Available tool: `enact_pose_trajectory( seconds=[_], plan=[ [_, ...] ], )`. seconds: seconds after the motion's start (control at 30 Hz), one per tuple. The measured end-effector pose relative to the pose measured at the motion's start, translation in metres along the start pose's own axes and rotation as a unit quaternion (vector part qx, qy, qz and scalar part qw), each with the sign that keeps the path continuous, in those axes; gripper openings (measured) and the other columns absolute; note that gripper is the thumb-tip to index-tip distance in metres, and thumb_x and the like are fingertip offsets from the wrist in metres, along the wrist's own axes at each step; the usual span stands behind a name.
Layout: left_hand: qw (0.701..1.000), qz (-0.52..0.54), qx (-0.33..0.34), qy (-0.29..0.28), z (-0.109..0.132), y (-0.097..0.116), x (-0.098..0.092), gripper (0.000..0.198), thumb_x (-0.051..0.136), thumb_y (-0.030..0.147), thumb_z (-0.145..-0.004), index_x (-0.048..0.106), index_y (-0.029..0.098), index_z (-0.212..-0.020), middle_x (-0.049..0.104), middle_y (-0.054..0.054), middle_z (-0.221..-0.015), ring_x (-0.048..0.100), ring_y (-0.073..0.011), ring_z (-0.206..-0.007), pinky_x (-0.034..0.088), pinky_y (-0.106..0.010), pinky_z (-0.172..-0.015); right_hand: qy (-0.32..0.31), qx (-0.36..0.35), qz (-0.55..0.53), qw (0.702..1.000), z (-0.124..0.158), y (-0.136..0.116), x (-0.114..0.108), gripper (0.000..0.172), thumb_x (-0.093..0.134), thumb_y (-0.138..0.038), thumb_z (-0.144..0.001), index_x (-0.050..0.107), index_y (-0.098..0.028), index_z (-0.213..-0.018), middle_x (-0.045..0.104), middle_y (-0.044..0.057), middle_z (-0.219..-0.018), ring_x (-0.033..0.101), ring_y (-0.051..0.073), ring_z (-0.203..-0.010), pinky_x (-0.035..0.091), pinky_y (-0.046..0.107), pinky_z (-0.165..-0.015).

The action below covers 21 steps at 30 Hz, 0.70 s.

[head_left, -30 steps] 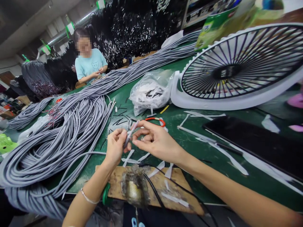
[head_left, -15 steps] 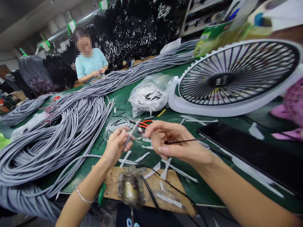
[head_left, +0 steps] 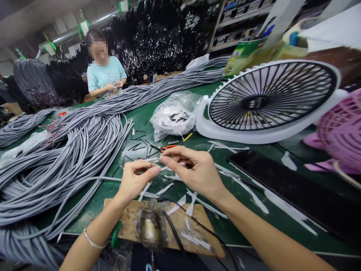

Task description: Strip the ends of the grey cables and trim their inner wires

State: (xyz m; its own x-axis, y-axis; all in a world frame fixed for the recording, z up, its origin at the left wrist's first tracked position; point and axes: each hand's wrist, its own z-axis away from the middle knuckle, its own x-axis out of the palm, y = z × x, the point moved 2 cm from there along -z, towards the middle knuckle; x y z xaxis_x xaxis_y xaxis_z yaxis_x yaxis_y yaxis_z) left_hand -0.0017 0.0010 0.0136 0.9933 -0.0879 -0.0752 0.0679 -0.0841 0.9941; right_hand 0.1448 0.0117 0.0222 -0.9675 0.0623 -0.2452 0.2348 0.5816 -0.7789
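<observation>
My left hand (head_left: 137, 177) is closed in a pinch on a grey cable (head_left: 108, 179), which runs into it from the left. My right hand (head_left: 194, 169) is closed too, thumb and forefinger pressed together close to the left fingertips. Something thin and whitish shows between the two hands, too small to name. Behind the right hand lie orange-handled pliers (head_left: 168, 148), partly covered by it. Strips of white tape-like material (head_left: 166, 189) are scattered on the table below the hands.
A big coil of grey cables (head_left: 70, 162) fills the left. A plastic bag (head_left: 176, 116), a white fan (head_left: 254, 103), a black slab-like device (head_left: 282, 180) and a pink fan (head_left: 341, 131) stand right. A metal pot (head_left: 150, 227) sits on a wooden board (head_left: 203, 229). Across sits a person (head_left: 108, 77).
My right hand has moved left to meet my left hand, and both have turned into a pinch. The thin black piece that stuck out of my right hand no longer shows there.
</observation>
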Motion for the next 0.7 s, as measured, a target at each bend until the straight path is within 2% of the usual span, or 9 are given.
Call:
enact_pose_trajectory(
  seconds=[0.07,0.17,0.23,0.33,0.47,0.57,0.7],
  plan=[
    [0.999,0.027,-0.037,0.015,-0.001,-0.004,-0.001,0.025,0.072,0.034,-0.056,0.066,0.010,-0.060,0.058,-0.001,-0.052,0.048,-0.0088,-0.045,0.034,-0.019,-0.041,-0.003,-0.038,0.034,0.999,0.002,0.001,0.003,0.013,0.056,-0.025,-0.077,0.063,-0.014,-0.072,0.050,-0.004,-0.044,0.040,0.005,-0.035,0.032,0.016,-0.034],
    [0.997,0.026,-0.071,0.025,-0.002,-0.012,-0.001,0.029,0.070,0.037,-0.058,0.063,0.010,-0.063,0.058,-0.001,-0.053,0.055,-0.0111,-0.046,0.034,-0.018,-0.039,-0.005,-0.110,0.083,0.991,0.005,-0.001,0.006,0.011,0.054,-0.018,-0.080,0.063,-0.013,-0.079,0.054,-0.003,-0.049,0.045,0.005,-0.038,0.036,0.016,-0.038],
    [0.998,-0.007,-0.060,0.027,-0.001,-0.016,0.000,0.029,0.066,0.039,-0.064,0.059,0.012,-0.067,0.056,0.001,-0.053,0.057,-0.0104,-0.044,0.032,-0.016,-0.038,-0.008,-0.145,0.105,0.984,0.007,-0.003,0.008,0.011,0.053,-0.015,-0.080,0.063,-0.013,-0.082,0.058,-0.002,-0.052,0.047,0.005,-0.039,0.036,0.015,-0.039],
    [0.998,-0.039,-0.037,0.015,-0.001,-0.019,0.001,0.029,0.059,0.043,-0.073,0.052,0.014,-0.070,0.052,0.004,-0.052,0.054,-0.0073,-0.038,0.027,-0.015,-0.036,-0.011,-0.157,0.109,0.982,0.008,-0.003,0.009,0.011,0.053,-0.013,-0.080,0.063,-0.013,-0.083,0.060,-0.002,-0.055,0.048,0.005,-0.039,0.036,0.015,-0.039],
    [0.993,0.076,-0.066,-0.056,-0.003,-0.015,0.004,0.041,0.057,0.054,-0.071,0.050,0.014,-0.068,0.050,0.003,-0.053,0.045,-0.0045,-0.037,0.024,-0.016,-0.035,0.001,-0.097,0.080,0.992,0.005,-0.001,0.006,0.011,0.053,-0.017,-0.080,0.064,-0.014,-0.080,0.057,-0.002,-0.053,0.047,0.005,-0.040,0.037,0.015,-0.039],
    [0.974,0.186,-0.091,-0.095,-0.003,-0.005,0.004,0.043,0.067,0.052,-0.063,0.053,0.012,-0.067,0.052,0.001,-0.060,0.044,-0.0044,-0.043,0.025,-0.016,-0.039,0.016,-0.016,0.043,0.999,0.001,0.002,0.002,0.012,0.055,-0.023,-0.078,0.064,-0.015,-0.076,0.053,-0.003,-0.050,0.045,0.006,-0.040,0.035,0.016,-0.038],
    [0.960,0.257,-0.087,-0.061,-0.002,0.004,0.000,0.041,0.073,0.046,-0.059,0.053,0.013,-0.070,0.054,-0.001,-0.072,0.050,-0.0066,-0.049,0.027,-0.017,-0.041,0.032,0.067,-0.036,0.997,-0.003,0.005,-0.001,0.016,0.058,-0.030,-0.075,0.063,-0.015,-0.074,0.052,-0.002,-0.052,0.044,0.007,-0.042,0.035,0.018,-0.039]
  ],
)
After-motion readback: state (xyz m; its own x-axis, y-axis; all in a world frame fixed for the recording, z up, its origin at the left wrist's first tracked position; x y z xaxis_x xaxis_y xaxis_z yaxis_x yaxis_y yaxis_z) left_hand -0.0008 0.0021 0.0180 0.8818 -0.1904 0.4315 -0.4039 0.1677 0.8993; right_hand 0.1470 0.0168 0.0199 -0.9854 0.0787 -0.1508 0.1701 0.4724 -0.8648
